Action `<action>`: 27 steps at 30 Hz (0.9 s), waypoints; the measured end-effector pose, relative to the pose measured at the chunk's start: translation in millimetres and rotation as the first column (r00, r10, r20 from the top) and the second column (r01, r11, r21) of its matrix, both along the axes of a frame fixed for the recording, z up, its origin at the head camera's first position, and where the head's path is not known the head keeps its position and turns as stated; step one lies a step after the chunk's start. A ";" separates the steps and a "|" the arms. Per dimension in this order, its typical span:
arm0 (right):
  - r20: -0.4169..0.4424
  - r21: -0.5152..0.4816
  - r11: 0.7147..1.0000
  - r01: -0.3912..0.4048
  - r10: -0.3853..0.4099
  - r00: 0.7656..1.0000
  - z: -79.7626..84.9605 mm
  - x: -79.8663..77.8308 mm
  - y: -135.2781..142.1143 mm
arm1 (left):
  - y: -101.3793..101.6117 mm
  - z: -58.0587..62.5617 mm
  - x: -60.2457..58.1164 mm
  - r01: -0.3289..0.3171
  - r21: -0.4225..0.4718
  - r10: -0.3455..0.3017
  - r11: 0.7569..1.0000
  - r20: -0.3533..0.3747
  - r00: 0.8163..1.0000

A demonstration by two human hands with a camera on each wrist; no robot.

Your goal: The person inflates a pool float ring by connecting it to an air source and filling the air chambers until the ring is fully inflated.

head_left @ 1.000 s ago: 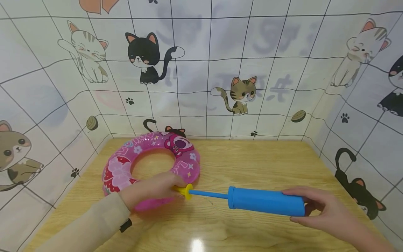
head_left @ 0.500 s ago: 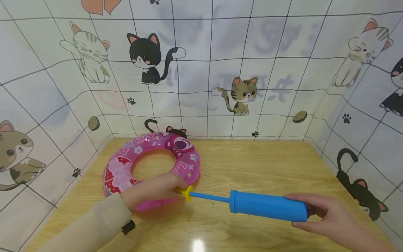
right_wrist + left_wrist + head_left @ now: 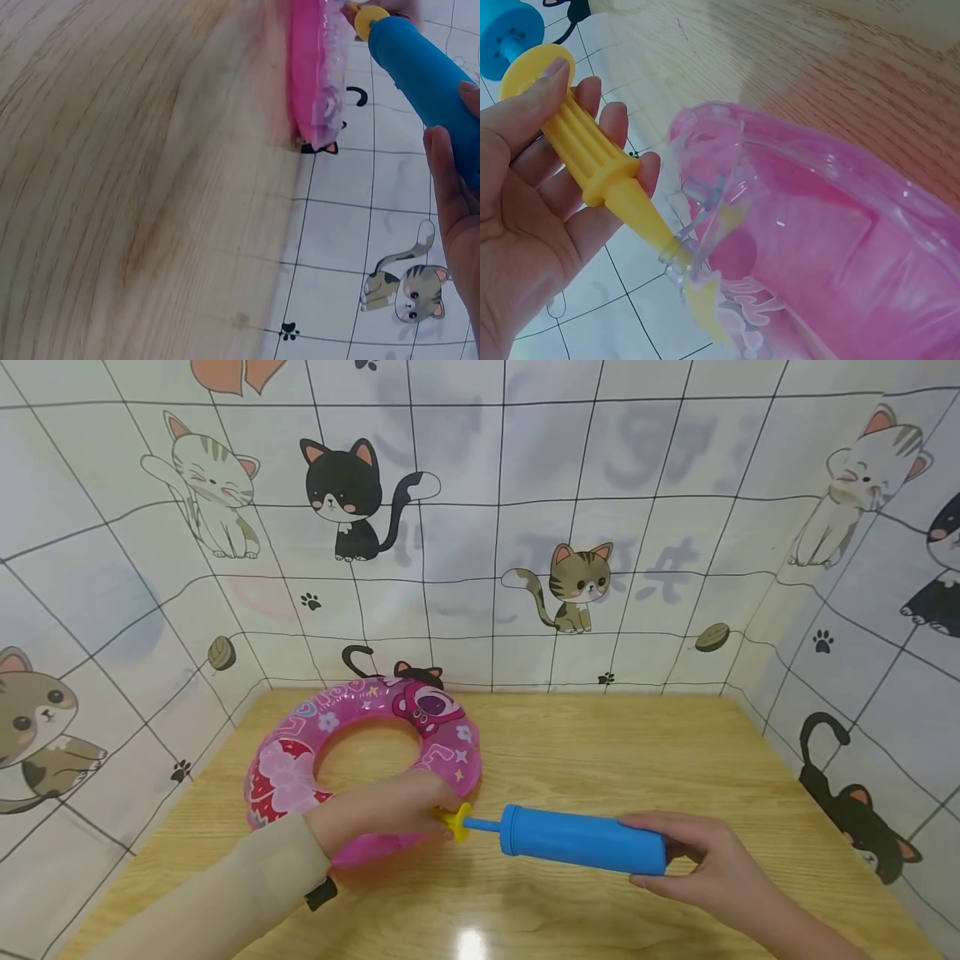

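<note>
A pink printed swim ring [image 3: 345,702] lies on the left of the table. My left hand [image 3: 397,810] grips the yellow ribbed nozzle [image 3: 592,150] of a hand pump, thumb along its flange. In the left wrist view the nozzle's tapered tip sits in the ring's clear valve [image 3: 679,259]. To the right, my right hand [image 3: 697,860] holds the pump's blue barrel [image 3: 585,839] near its far end, fingers above and thumb below. A short stretch of blue rod [image 3: 483,825] shows between nozzle and barrel. The left hand and sleeve hide the ring's near side.
The wood-grain table [image 3: 615,743] extends behind and in front of the pump. White grid-patterned sheeting [image 3: 465,527] with cartoon cats stands around its back and both sides.
The right hand has moved left with the blue barrel, so less rod shows than before. The left hand and the ring have shifted slightly right.
</note>
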State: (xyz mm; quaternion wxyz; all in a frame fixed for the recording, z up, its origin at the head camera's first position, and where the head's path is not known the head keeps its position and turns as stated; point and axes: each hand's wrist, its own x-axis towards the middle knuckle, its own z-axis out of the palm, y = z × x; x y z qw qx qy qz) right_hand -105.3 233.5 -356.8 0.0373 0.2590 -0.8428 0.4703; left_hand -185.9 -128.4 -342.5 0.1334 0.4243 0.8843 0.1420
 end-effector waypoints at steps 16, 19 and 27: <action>0.042 -0.017 0.998 -0.057 0.058 0.997 -10.6 -11.4 -34.1 | 4.4 -4.3 0.2 0.041 0.016 -0.040 0.999 -0.059 0.997; 0.094 0.012 0.997 -0.080 0.078 0.993 -8.8 -13.1 -32.4 | 0.8 -7.5 0.8 0.038 0.003 -0.038 0.999 -0.048 0.998; 0.137 0.047 0.986 -0.159 0.151 0.979 -0.5 -18.5 -6.8 | -5.0 -9.9 2.3 0.053 0.002 -0.053 0.999 -0.015 0.998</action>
